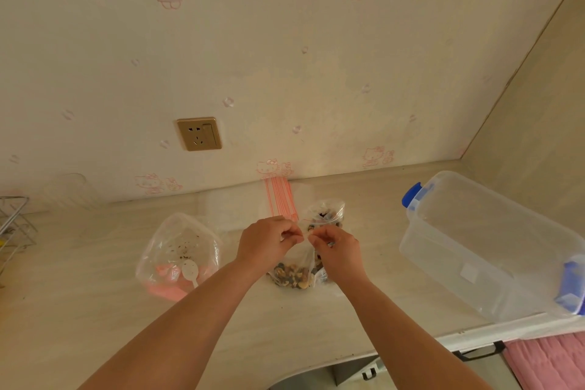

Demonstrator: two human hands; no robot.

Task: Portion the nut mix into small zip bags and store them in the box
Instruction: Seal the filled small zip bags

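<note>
We see the left hand [266, 242] and right hand [337, 250] close together, each pinching the top edge of a small zip bag [296, 272] of nut mix standing on the table [79, 310]. Just behind lies another filled bag [326, 215] beside a stack of empty bags [280, 196]. To the left sits the large bag [179, 256] holding a white spoon [190, 271] — to the right, the clear box [484, 247].

Two hands are seen, left [264, 239] and right [337, 250]. Counted: two filled zip bags [292, 272] [326, 215], one box [493, 247], one spoon [191, 271], one stack of empty bags [280, 196].
</note>
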